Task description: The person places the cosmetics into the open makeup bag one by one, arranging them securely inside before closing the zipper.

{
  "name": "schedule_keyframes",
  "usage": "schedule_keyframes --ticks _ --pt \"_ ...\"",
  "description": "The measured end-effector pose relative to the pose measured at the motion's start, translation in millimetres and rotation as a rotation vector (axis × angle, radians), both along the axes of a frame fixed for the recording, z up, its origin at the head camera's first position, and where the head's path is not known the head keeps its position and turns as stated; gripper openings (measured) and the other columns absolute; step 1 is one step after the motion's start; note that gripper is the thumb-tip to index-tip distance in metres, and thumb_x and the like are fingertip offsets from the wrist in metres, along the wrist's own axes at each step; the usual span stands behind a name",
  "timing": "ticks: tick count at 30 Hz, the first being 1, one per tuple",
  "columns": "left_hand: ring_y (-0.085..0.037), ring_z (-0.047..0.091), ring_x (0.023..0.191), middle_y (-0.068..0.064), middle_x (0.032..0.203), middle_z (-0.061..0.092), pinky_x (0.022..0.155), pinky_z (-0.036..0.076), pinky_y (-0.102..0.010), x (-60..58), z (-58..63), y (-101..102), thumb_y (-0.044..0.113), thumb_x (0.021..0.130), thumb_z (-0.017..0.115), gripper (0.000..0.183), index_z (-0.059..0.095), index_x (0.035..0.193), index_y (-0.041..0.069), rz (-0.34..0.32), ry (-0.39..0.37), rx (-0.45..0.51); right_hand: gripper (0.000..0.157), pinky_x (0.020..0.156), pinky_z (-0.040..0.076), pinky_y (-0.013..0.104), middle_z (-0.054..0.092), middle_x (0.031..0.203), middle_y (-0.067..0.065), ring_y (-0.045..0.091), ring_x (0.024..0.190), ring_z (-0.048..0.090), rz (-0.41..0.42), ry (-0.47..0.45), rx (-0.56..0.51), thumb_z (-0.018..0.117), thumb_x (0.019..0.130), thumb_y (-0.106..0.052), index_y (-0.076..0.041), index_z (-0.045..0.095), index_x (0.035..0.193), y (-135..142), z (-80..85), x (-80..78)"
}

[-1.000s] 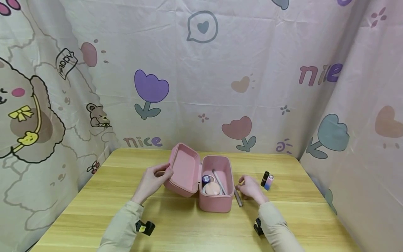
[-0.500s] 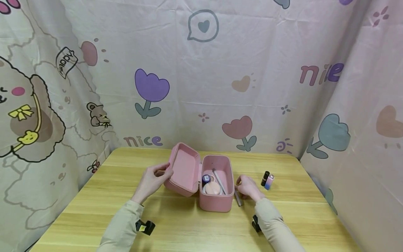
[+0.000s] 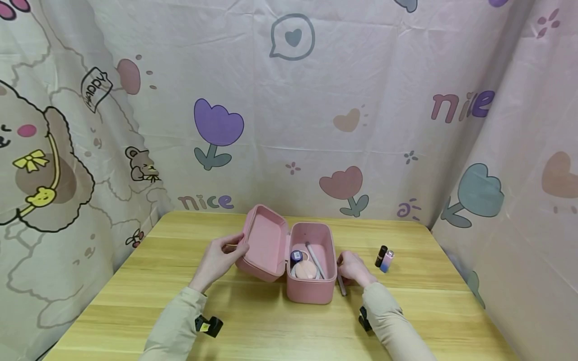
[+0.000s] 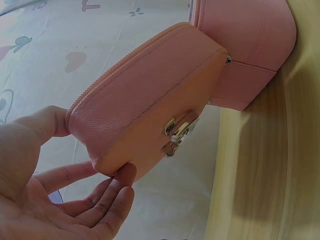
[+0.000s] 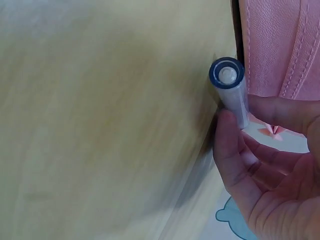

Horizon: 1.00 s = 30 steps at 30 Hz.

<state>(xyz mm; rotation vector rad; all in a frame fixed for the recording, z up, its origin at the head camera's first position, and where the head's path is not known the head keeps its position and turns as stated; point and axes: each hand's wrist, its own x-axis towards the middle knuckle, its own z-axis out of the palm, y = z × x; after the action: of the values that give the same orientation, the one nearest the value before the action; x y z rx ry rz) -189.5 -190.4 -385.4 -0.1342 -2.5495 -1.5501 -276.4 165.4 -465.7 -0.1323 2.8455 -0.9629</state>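
A pink zippered cosmetic case (image 3: 309, 292) stands on the table, its lid (image 3: 264, 240) folded out to the left. My left hand (image 3: 220, 259) holds the lid's outer edge; in the left wrist view, thumb and fingers grip a corner of that lid (image 4: 140, 90), which has a gold clasp. Close against the case's right side, my right hand (image 3: 354, 268) pinches a slim pen-like tube (image 3: 341, 287) between thumb and finger. In the right wrist view the tube (image 5: 234, 100) shows a dark-ringed end with a pale centre. A powder puff (image 3: 305, 269), a dark-lidded jar (image 3: 296, 256) and a pale stick (image 3: 315, 259) lie inside the case.
To the right of my right hand, a black lipstick-like tube (image 3: 381, 256) and a pink-and-blue tube (image 3: 387, 261) stand side by side on the wooden table (image 3: 253, 331). A patterned curtain (image 3: 280, 100) hangs behind and along both sides.
My right hand has shifted slightly left towards the case, its fingers coming in on the slim tube. The left hand keeps its hold on the lid.
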Motion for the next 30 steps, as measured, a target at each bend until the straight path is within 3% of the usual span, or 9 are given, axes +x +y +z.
schedule_keyframes --ticks 12,21,30 --pt "-0.034 0.068 0.115 -0.023 0.134 0.065 0.083 0.054 -0.019 -0.5 -0.7 0.3 0.025 0.096 0.068 0.051 0.058 0.140 0.001 0.002 -0.003 -0.002 0.019 0.049 0.057 0.029 0.067 0.079 0.012 0.017 0.053 0.065 -0.024 -0.033 -0.032 0.060 0.083 0.004 0.004 0.064 0.102 0.9 -3.1 0.2" --pt "-0.035 0.068 0.116 -0.024 0.134 0.064 0.083 0.054 -0.018 -0.8 -0.9 0.3 0.024 0.096 0.068 0.051 0.058 0.140 0.000 0.004 -0.003 0.002 0.023 0.049 0.057 0.030 0.069 0.074 0.010 0.014 0.048 0.062 -0.052 -0.014 -0.151 0.063 0.089 -0.001 0.006 0.062 0.110 5.0 -4.8 -0.2" --pt "-0.035 0.068 0.116 -0.023 0.135 0.064 0.082 0.054 -0.018 0.2 0.0 0.2 0.025 0.096 0.068 0.050 0.058 0.140 0.001 0.006 0.002 -0.007 0.032 0.051 0.055 0.029 0.071 0.089 0.017 0.015 0.053 0.061 -0.073 0.110 -0.236 0.063 0.090 -0.002 0.007 0.059 0.120 9.3 -5.2 0.6"
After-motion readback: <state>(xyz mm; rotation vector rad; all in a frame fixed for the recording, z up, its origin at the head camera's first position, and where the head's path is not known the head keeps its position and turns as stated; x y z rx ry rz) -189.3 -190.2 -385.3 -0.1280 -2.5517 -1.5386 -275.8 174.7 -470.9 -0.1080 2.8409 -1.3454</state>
